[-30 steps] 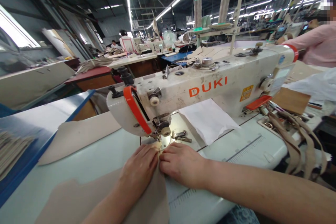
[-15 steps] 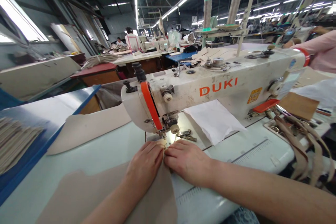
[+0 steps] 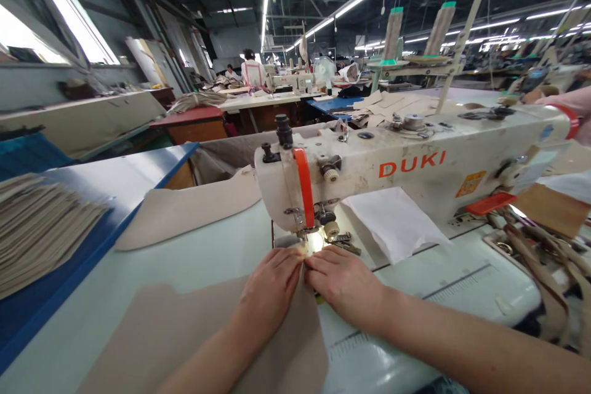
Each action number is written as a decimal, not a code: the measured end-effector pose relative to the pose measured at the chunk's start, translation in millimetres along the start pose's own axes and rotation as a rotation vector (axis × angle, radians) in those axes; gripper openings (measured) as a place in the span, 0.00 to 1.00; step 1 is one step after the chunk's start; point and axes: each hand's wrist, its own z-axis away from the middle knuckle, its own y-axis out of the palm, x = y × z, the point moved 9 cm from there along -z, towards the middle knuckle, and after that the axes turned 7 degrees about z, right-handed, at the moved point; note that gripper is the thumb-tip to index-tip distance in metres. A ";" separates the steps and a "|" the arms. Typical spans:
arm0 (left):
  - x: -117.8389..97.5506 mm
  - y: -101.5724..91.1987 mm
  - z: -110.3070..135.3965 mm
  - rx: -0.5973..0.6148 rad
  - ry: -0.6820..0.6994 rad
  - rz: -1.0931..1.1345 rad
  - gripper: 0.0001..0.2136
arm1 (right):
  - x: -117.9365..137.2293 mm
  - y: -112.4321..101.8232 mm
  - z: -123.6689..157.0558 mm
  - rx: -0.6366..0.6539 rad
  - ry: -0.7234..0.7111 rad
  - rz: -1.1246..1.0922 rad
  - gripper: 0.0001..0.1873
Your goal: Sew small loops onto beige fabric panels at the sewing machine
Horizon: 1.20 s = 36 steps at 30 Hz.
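Observation:
A white DUKI sewing machine (image 3: 415, 166) stands across the pale table (image 3: 198, 265). A beige fabric piece (image 3: 170, 332) lies in front of it, its far tip under the lit presser foot (image 3: 310, 240). My left hand (image 3: 272, 289) rests on the fabric just left of the needle, fingers bent and pressing its edge. My right hand (image 3: 346, 283) lies beside it on the right, fingers pinched at the same fabric edge. The two hands touch at the fingertips.
A second beige piece (image 3: 184, 209) lies behind on the left. A stack of beige pieces (image 3: 41, 228) sits on a blue board at far left. White paper (image 3: 392, 221) lies under the machine arm; beige straps (image 3: 545, 265) hang at right. A person's pink sleeve (image 3: 572, 104) shows far right.
The view has swung left, so the machine and hands sit further right in frame. Both hands stay pressed on the fabric at the needle.

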 end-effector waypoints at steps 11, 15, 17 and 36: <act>15.7 5.3 -11.3 -0.010 -0.060 0.047 0.11 | -13.8 1.6 -6.9 0.019 0.022 0.012 0.03; 22.0 6.3 -12.0 -0.005 -0.081 0.052 0.10 | -16.9 3.4 -7.7 0.019 0.037 0.018 0.03; 23.6 7.1 -12.4 0.001 -0.080 0.048 0.10 | -17.6 4.6 -7.6 0.019 0.040 0.018 0.03; 23.7 4.0 -10.0 -0.009 -0.115 0.051 0.10 | -13.9 -2.2 -2.1 -0.056 0.009 -0.006 0.04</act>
